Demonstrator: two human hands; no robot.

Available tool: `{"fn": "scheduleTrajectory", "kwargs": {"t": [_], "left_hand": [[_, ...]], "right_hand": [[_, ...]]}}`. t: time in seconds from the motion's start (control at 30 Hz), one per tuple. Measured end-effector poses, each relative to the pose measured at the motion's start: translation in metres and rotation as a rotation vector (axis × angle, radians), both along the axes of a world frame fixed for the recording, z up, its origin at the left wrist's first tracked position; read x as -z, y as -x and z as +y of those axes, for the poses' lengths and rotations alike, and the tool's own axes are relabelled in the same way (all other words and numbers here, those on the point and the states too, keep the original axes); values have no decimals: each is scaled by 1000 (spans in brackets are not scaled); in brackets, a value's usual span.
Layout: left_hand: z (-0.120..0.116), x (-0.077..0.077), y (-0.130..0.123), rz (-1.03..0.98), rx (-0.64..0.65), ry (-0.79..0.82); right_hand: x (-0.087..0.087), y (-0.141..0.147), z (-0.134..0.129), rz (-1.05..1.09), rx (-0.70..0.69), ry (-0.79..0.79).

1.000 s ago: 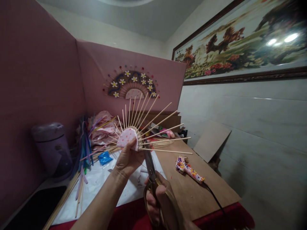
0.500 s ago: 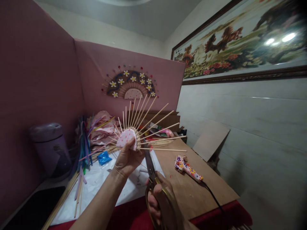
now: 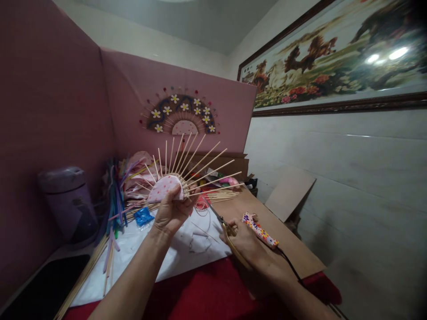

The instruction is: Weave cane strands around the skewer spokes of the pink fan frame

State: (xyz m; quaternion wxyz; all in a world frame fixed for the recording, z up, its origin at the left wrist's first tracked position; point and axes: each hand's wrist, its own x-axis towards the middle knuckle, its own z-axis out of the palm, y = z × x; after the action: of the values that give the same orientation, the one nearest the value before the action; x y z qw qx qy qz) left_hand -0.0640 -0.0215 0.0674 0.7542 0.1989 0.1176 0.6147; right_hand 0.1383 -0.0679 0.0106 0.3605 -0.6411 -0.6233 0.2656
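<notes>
My left hand [image 3: 171,211] pinches the right end of a half-round piece [image 3: 163,188] covered in pink dotted cloth, thumb on its face and fingers behind. Thin wooden sticks [image 3: 196,166] fan out from its curved edge, with cord woven round their bases. Lower to the right, my right hand [image 3: 245,240] is wrapped round the brass-coloured handles of a pair of scissors [image 3: 218,217]. The dark blades point up and left, apart from the sticks. Just beyond the right hand, a flower-patterned glue gun [image 3: 259,229] lies on a brown board.
A finished-looking fan with white flowers [image 3: 184,112] hangs on the pink panel. At left stand a purple flask [image 3: 68,204] and a bunch of coloured strips [image 3: 115,195]. White paper [image 3: 133,262], a blue packet [image 3: 143,216] and red cord [image 3: 203,202] lie on the table.
The scissors have moved down and right, away from the sticks. My left hand has shifted the stick fan slightly left and turned it.
</notes>
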Motion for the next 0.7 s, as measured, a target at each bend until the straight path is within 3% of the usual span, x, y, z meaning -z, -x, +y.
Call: {"fn": "scheduleTrajectory", "kwargs": {"t": [0.17,0.3,0.47,0.6,0.7], "left_hand": [[2,0,2,27,-24,-44],[3,-1,2,43,-50,-55],[5,-1,2,35,-83,-40],[5,1,3,44,-66,-60],[4,3,5,79,0,-109]], "right_hand": [[4,-3,14,-381,82,-54],[3,-6,11,-464,73,-95],[-3,1,13,-532,-49,-70],[-11,20,41,-606,-20,-12],[-14,36,67,-608,33,-56]]}}
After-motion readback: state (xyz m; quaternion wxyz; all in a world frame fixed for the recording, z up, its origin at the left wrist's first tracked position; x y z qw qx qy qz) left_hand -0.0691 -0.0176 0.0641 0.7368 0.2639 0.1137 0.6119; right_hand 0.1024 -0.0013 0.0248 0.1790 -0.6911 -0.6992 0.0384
